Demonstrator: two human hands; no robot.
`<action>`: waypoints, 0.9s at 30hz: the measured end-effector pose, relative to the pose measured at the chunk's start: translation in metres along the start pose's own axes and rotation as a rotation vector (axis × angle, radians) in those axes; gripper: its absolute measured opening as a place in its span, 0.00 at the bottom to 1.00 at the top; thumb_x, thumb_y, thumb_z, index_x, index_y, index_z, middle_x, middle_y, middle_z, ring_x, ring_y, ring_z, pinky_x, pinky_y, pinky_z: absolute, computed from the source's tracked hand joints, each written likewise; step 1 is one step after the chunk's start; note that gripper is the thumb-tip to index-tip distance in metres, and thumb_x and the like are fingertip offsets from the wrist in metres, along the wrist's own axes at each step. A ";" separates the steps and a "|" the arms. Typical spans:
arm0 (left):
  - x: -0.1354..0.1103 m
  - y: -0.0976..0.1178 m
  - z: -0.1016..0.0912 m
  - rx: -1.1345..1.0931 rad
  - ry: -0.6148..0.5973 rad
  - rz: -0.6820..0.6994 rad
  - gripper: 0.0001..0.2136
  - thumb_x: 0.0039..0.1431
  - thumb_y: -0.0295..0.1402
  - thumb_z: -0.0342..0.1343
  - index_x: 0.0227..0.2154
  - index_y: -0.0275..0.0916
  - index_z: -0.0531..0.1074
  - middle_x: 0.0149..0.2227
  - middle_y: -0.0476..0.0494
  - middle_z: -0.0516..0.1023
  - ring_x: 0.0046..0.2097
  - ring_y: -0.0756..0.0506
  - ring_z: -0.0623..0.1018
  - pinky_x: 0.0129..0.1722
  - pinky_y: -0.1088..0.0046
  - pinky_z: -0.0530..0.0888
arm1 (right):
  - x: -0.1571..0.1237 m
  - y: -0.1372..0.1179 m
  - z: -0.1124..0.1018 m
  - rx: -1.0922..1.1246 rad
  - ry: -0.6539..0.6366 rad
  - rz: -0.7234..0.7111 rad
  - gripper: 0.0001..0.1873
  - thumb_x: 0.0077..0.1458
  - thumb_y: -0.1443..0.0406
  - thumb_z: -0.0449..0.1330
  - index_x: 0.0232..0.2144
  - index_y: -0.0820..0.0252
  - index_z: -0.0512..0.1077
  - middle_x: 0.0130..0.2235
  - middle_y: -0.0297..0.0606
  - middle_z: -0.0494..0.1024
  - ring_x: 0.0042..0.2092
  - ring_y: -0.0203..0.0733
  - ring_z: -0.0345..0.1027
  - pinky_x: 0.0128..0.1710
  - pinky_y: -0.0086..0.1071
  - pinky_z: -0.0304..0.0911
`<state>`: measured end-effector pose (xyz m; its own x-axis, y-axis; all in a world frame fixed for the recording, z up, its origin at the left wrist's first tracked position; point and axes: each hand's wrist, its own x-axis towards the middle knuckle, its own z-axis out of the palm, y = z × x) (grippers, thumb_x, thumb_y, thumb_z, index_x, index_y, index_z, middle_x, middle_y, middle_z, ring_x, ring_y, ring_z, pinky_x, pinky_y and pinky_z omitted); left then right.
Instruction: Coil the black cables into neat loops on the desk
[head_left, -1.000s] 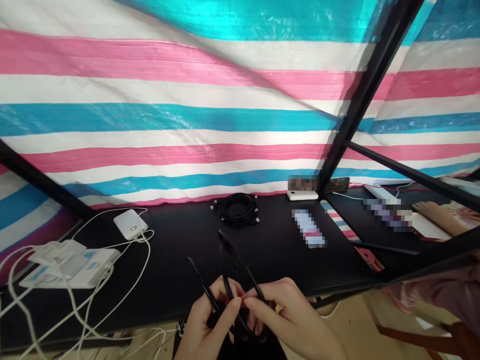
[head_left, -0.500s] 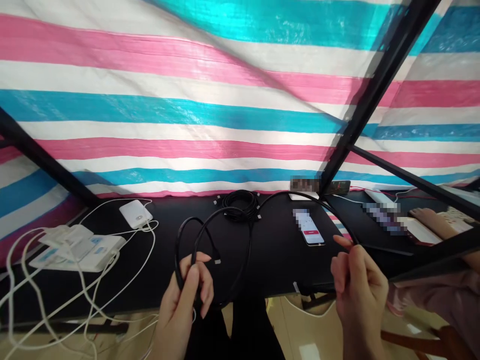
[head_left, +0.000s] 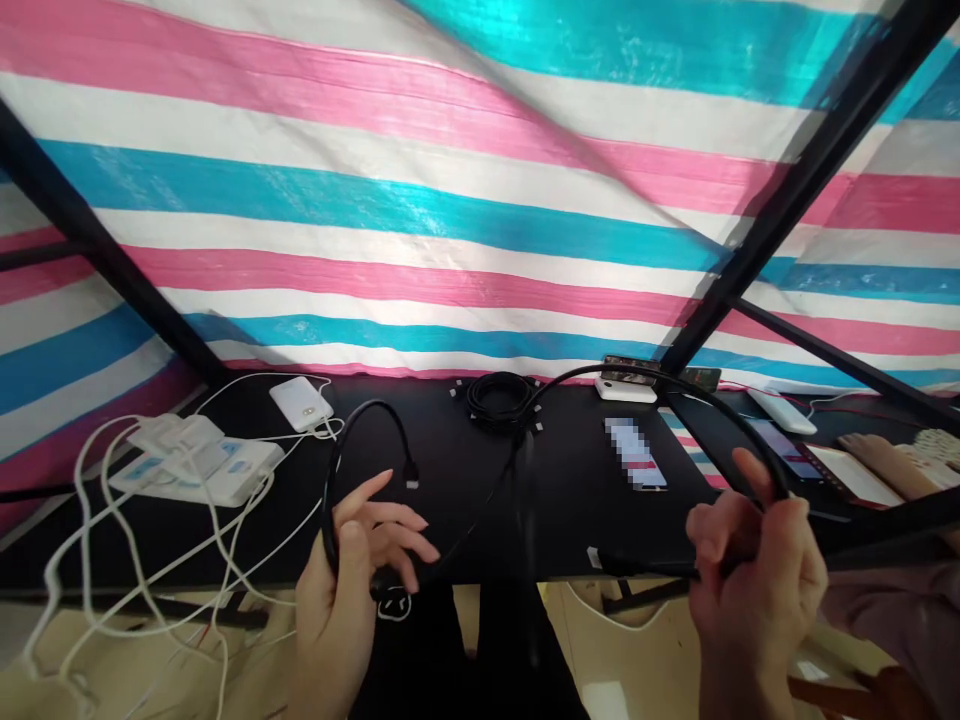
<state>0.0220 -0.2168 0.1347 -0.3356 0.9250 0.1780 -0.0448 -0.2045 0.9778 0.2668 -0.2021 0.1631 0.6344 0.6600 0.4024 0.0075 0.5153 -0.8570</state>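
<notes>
My left hand point(head_left: 360, 570) has its fingers spread loosely, with a black cable point(head_left: 328, 490) caught between thumb and palm. From there the cable arches over to a connector point(head_left: 410, 472) with a pale tip, hanging above the black table point(head_left: 450, 500). My right hand point(head_left: 757, 570) is closed on another stretch of black cable that bows up across the middle. A shorter cable end point(head_left: 637, 562) with a pale tip sticks out left of the right hand. Between the hands a strand hangs down, blurred by motion.
Behind lies a coil of black cable point(head_left: 501, 400). White cords tangle around a white power strip point(head_left: 232, 470) at left, near a white device point(head_left: 301, 402). Right of centre is a phone point(head_left: 636, 455). Another person's hand point(head_left: 870, 460) rests at far right. Black frame bars point(head_left: 780, 190) flank the striped sheet.
My left fingers have loosened and spread, and a cable loop has dropped from them. My right hand has moved a little to the right with its cable. The view has shifted slightly.
</notes>
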 end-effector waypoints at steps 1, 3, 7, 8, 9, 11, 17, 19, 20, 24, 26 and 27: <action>0.000 -0.002 -0.004 -0.017 0.007 -0.007 0.22 0.60 0.49 0.45 0.50 0.38 0.64 0.27 0.48 0.75 0.20 0.49 0.73 0.13 0.78 0.65 | -0.001 -0.001 0.001 0.017 0.004 0.005 0.19 0.60 0.53 0.53 0.42 0.62 0.74 0.13 0.24 0.59 0.14 0.27 0.45 0.14 0.26 0.39; -0.001 -0.004 -0.010 -0.029 -0.001 -0.040 0.21 0.61 0.49 0.44 0.48 0.38 0.65 0.23 0.50 0.73 0.15 0.52 0.69 0.10 0.80 0.59 | -0.003 -0.001 0.004 0.052 -0.010 0.024 0.18 0.60 0.54 0.54 0.42 0.60 0.74 0.14 0.24 0.59 0.15 0.27 0.45 0.13 0.26 0.37; -0.008 -0.003 -0.014 -0.045 -0.056 -0.102 0.21 0.61 0.49 0.42 0.46 0.37 0.66 0.20 0.51 0.73 0.13 0.54 0.66 0.12 0.81 0.57 | -0.012 -0.001 0.012 0.047 -0.086 0.035 0.18 0.60 0.54 0.53 0.45 0.59 0.73 0.18 0.27 0.60 0.16 0.28 0.49 0.11 0.25 0.37; -0.010 -0.002 -0.015 -0.053 -0.085 -0.111 0.22 0.61 0.50 0.42 0.47 0.37 0.66 0.21 0.50 0.73 0.13 0.54 0.65 0.12 0.81 0.56 | -0.015 -0.001 0.015 0.041 -0.118 0.031 0.19 0.61 0.54 0.53 0.46 0.59 0.72 0.18 0.27 0.61 0.16 0.29 0.50 0.11 0.24 0.39; -0.011 -0.002 -0.015 -0.057 -0.126 -0.116 0.23 0.61 0.50 0.41 0.47 0.36 0.66 0.22 0.48 0.74 0.13 0.54 0.65 0.12 0.80 0.55 | -0.018 0.000 0.017 0.038 -0.152 0.023 0.19 0.61 0.54 0.52 0.46 0.59 0.72 0.19 0.28 0.61 0.16 0.29 0.51 0.11 0.24 0.41; -0.013 -0.002 -0.015 -0.048 -0.243 -0.115 0.24 0.61 0.51 0.42 0.46 0.36 0.67 0.25 0.45 0.76 0.14 0.55 0.64 0.12 0.80 0.55 | -0.024 0.002 0.023 0.036 -0.220 0.000 0.19 0.61 0.54 0.52 0.46 0.58 0.72 0.20 0.29 0.63 0.17 0.29 0.53 0.12 0.24 0.44; -0.019 -0.004 -0.012 0.084 -0.417 -0.097 0.19 0.60 0.45 0.48 0.45 0.37 0.70 0.28 0.43 0.77 0.16 0.56 0.62 0.17 0.78 0.61 | -0.032 0.002 0.033 -0.085 -0.502 -0.081 0.16 0.62 0.57 0.50 0.43 0.55 0.75 0.25 0.33 0.67 0.24 0.34 0.61 0.21 0.29 0.58; -0.019 -0.005 -0.012 0.091 -0.347 -0.094 0.19 0.62 0.45 0.44 0.43 0.36 0.70 0.26 0.45 0.76 0.16 0.55 0.60 0.15 0.79 0.59 | -0.031 0.000 0.032 -0.187 -0.594 -0.127 0.14 0.60 0.59 0.54 0.41 0.55 0.76 0.25 0.34 0.68 0.26 0.36 0.62 0.24 0.31 0.60; -0.018 -0.006 -0.012 0.096 -0.316 -0.092 0.19 0.62 0.45 0.43 0.42 0.36 0.70 0.25 0.46 0.76 0.15 0.55 0.60 0.14 0.79 0.58 | -0.030 -0.002 0.031 -0.237 -0.620 -0.133 0.12 0.59 0.60 0.55 0.40 0.55 0.76 0.25 0.34 0.68 0.27 0.36 0.62 0.24 0.30 0.59; -0.018 -0.005 -0.010 0.103 -0.263 -0.054 0.18 0.61 0.47 0.44 0.39 0.37 0.69 0.21 0.48 0.73 0.15 0.54 0.62 0.13 0.80 0.57 | -0.029 -0.005 0.027 -0.334 -0.631 -0.053 0.13 0.59 0.61 0.56 0.43 0.56 0.76 0.23 0.31 0.66 0.23 0.32 0.57 0.20 0.26 0.53; -0.021 -0.001 -0.007 0.064 -0.188 -0.063 0.17 0.60 0.48 0.46 0.38 0.38 0.68 0.17 0.52 0.70 0.15 0.55 0.60 0.13 0.81 0.55 | -0.028 -0.006 0.024 -0.338 -0.650 -0.024 0.14 0.59 0.60 0.55 0.44 0.57 0.75 0.24 0.31 0.66 0.21 0.31 0.55 0.19 0.26 0.52; -0.022 0.002 -0.004 0.043 -0.139 -0.087 0.17 0.60 0.48 0.46 0.37 0.38 0.67 0.16 0.53 0.68 0.14 0.55 0.59 0.13 0.82 0.54 | -0.027 -0.006 0.022 -0.337 -0.656 -0.029 0.14 0.59 0.60 0.55 0.44 0.57 0.75 0.24 0.31 0.66 0.21 0.30 0.55 0.18 0.26 0.52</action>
<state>0.0253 -0.2390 0.1325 -0.1989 0.9746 0.1029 -0.0272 -0.1105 0.9935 0.2324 -0.2107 0.1641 0.0388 0.8944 0.4456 0.3216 0.4110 -0.8530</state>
